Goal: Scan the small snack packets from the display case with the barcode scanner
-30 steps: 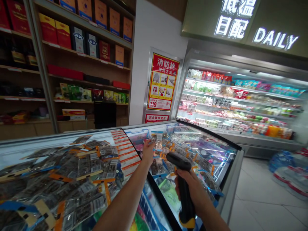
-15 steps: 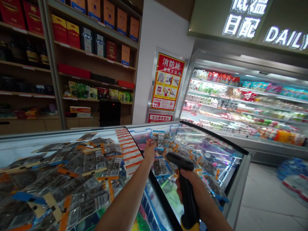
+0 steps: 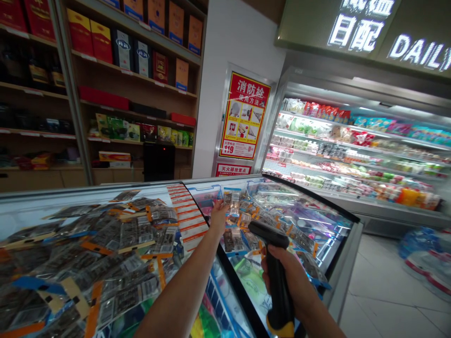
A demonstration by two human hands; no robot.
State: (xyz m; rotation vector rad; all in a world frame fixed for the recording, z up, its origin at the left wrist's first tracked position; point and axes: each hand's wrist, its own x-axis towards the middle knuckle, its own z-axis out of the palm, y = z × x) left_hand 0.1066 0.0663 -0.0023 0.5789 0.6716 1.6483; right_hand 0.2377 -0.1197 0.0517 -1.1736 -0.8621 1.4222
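Note:
My left hand [image 3: 219, 217] reaches into the chest freezer with its fingers closed on the left edge of a clear packet [image 3: 232, 203] with dark contents and a blue top strip. The packet stands nearly upright, its printed label turned towards me. My right hand [image 3: 291, 277] is wrapped round the grip of a black and yellow barcode scanner [image 3: 277, 281]. The scanner's head is level with the packets and a little nearer me than the held one. Similar packets [image 3: 233, 240] lie below and around my left hand, some with orange strips.
A heap of like packets [image 3: 116, 239] fills the freezer's left side. A black frame bar [image 3: 234, 281] runs between the sections, beside a strip of price labels [image 3: 186, 213]. Glass covers the right side. Shelves [image 3: 137, 75] and a lit chiller [image 3: 352, 145] stand behind.
The view has shifted slightly. The scanner in my right hand has moved a little to the right. My left hand stays at the same packet, which shows slightly more of its front.

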